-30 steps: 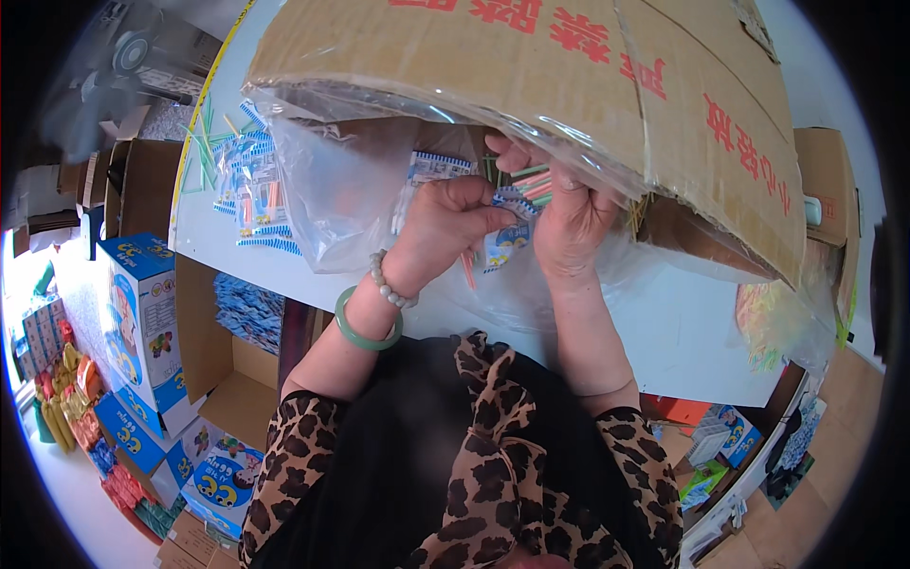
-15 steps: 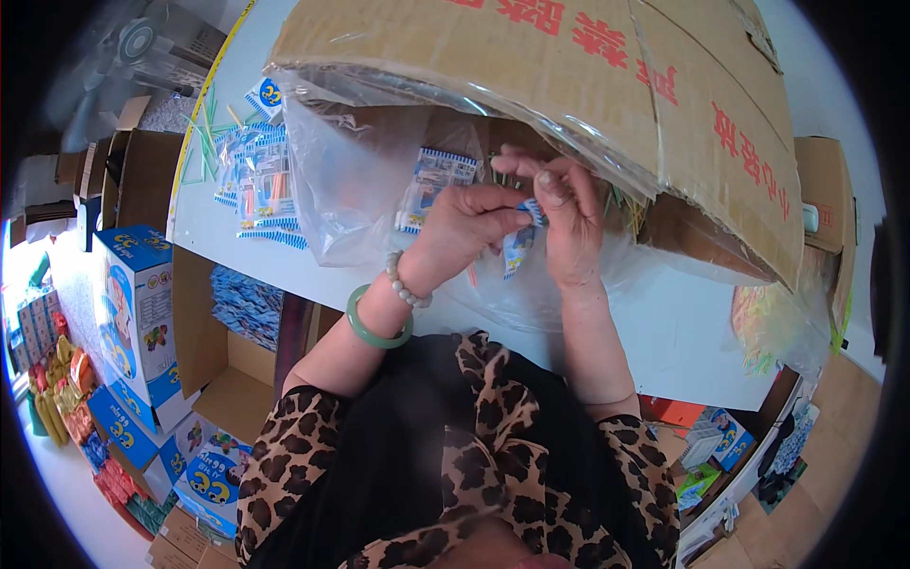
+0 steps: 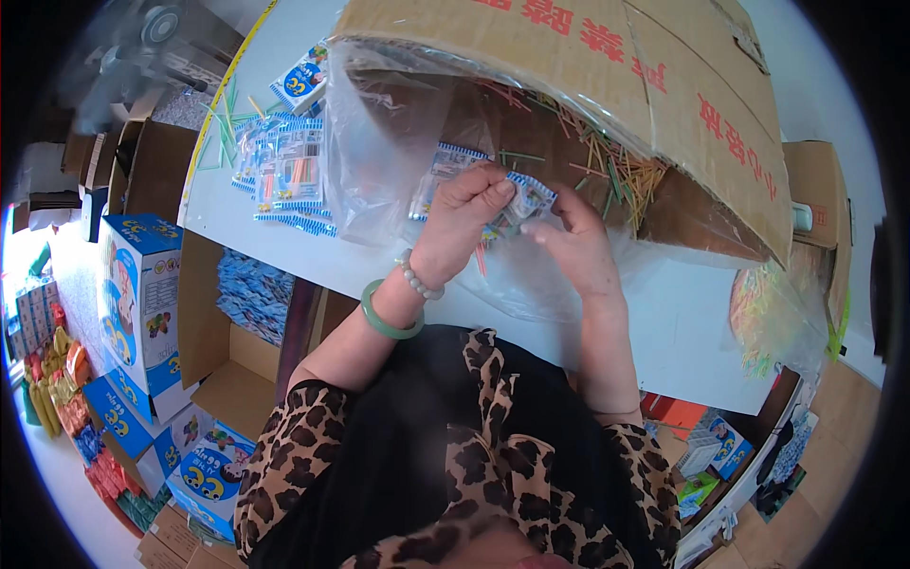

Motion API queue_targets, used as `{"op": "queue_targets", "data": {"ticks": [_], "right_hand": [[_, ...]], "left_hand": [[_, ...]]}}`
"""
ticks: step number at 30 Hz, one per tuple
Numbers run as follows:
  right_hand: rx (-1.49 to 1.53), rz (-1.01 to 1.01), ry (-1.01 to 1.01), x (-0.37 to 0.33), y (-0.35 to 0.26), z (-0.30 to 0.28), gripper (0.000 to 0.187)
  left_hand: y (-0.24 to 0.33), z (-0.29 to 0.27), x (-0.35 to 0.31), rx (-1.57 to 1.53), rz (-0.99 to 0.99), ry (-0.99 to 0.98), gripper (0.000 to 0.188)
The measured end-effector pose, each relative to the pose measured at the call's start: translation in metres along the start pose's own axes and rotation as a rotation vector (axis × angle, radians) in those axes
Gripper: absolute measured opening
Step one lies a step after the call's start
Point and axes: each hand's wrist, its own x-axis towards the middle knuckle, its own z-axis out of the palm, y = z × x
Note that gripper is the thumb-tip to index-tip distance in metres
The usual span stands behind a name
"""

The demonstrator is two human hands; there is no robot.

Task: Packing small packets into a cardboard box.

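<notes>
My left hand (image 3: 466, 213), with a bead bracelet and a green bangle at the wrist, pinches a small clear packet with blue-and-white striped edges (image 3: 533, 192). At the packet's other side is my right hand (image 3: 583, 248), thumb and fingers apart; its fingertips are close to the packet, and whether they touch it I cannot tell. Another such packet (image 3: 445, 169) lies just behind my left hand. Beyond both hands, a large cardboard carton (image 3: 569, 66) lies with its mouth toward me. Thin coloured sticks (image 3: 616, 171) are scattered inside it, over a clear plastic liner (image 3: 379, 161).
Several filled packets (image 3: 289, 171) are heaped on the white table (image 3: 664, 332) at the left, beside loose green sticks (image 3: 223, 133). An open carton of blue packets (image 3: 254, 294) stands below the table's left edge. A bag of coloured sticks (image 3: 768, 308) sits at the right.
The packet has turned and spread wider in my left hand. My right hand has opened and moved slightly down and right. The view has shifted, showing more of the sticks inside the carton.
</notes>
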Motion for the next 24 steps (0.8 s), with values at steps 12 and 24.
{"op": "queue_targets", "data": {"ticks": [12,24], "right_hand": [[0.157,0.021,0.053,-0.024,-0.016,0.047,0.005],[-0.035,0.033,-0.306,-0.014,-0.006,0.099,0.016]], "left_hand": [[0.032,-0.019,-0.055,0.182,0.042,0.015,0.012],[0.089,-0.057,-0.089,0.443,0.232,0.18,0.01]]}}
